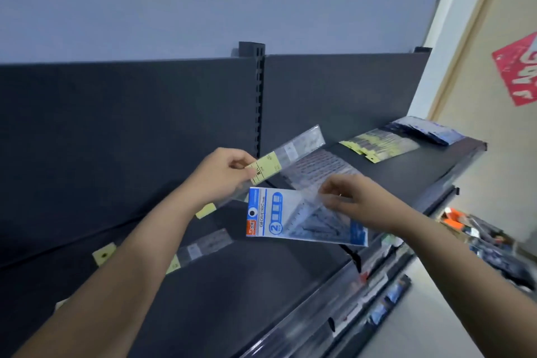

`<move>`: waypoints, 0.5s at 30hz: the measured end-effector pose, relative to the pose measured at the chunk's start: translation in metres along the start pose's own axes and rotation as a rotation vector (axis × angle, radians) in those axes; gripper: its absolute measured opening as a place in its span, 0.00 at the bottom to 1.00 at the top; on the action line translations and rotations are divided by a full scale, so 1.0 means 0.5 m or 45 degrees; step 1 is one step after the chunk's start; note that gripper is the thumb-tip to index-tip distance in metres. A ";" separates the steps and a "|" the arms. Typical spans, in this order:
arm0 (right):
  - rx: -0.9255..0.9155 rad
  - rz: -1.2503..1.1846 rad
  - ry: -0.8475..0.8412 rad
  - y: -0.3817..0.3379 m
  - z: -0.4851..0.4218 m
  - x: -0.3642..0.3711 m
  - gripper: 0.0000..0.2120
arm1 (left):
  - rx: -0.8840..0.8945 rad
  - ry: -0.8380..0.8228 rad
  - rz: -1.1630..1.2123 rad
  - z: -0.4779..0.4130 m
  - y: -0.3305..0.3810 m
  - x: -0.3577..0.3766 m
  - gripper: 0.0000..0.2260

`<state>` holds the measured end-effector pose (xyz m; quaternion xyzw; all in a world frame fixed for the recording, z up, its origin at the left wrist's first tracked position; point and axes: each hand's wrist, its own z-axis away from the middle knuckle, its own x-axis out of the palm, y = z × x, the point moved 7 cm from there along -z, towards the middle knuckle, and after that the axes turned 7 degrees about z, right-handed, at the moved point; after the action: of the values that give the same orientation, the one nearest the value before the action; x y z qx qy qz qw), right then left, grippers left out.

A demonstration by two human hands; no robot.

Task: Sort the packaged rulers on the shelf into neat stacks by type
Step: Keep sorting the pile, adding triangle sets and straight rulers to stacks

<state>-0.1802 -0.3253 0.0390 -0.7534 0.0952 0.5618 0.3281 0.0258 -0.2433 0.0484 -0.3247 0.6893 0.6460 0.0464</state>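
My left hand (pixel 222 174) pinches the yellow-labelled end of a long clear packaged ruler (pixel 293 151), held up over the dark shelf (pixel 261 285). My right hand (pixel 345 197) grips the clear end of a blue-and-white "Geometric" set-square pack (pixel 279 216), held just below the ruler. More yellow-tagged rulers (pixel 203 243) lie loose on the shelf under my left forearm. At the far right end of the shelf sit a stack of yellow-tagged rulers (pixel 380 144) and a stack of blue packs (pixel 424 129).
A dark back panel (pixel 130 131) with a slotted upright (pixel 258 96) rises behind the shelf. Lower shelves (pixel 386 293) with other goods run below the front edge. A box of mixed items (pixel 488 241) and a red sign (pixel 520 73) are to the right.
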 end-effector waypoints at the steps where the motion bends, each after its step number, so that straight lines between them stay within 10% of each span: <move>1: 0.029 0.063 -0.002 0.019 0.012 -0.012 0.05 | 0.010 -0.035 -0.002 -0.011 0.007 0.031 0.05; 15: 0.132 0.111 0.185 0.422 0.158 -0.230 0.06 | 0.019 0.012 0.076 -0.200 0.184 0.465 0.03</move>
<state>-0.3906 -0.4653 0.0496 -0.7693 0.1806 0.5138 0.3341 -0.1680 -0.4297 0.0310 -0.3064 0.7038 0.6404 0.0264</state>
